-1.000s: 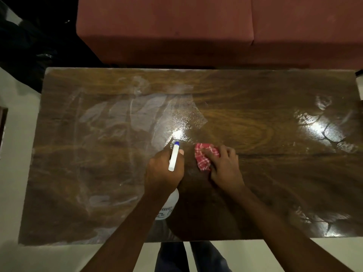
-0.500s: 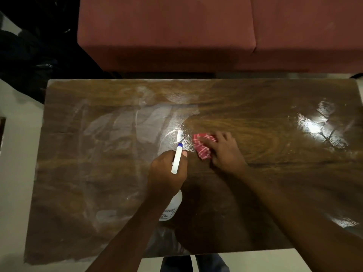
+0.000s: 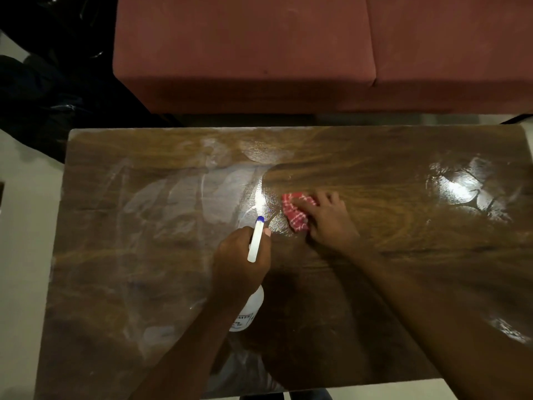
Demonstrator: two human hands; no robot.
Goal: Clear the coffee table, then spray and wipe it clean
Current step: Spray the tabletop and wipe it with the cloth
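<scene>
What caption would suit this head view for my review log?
Left hand grips a spray bottle while right hand holds a red checked cloth against the streaked coffee table.

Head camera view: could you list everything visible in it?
coffee table: one, brown wood with wet streaks, centre
spray bottle: one, white with blue tip, held above the table
cloth: one, red-and-white check, on the table, centre
sofa: one, reddish, beyond the table's far edge
floor: pale, around the table
dark heap: one, black, upper left
left hand: one, grips the spray bottle
right hand: one, holds the cloth on the table
</scene>
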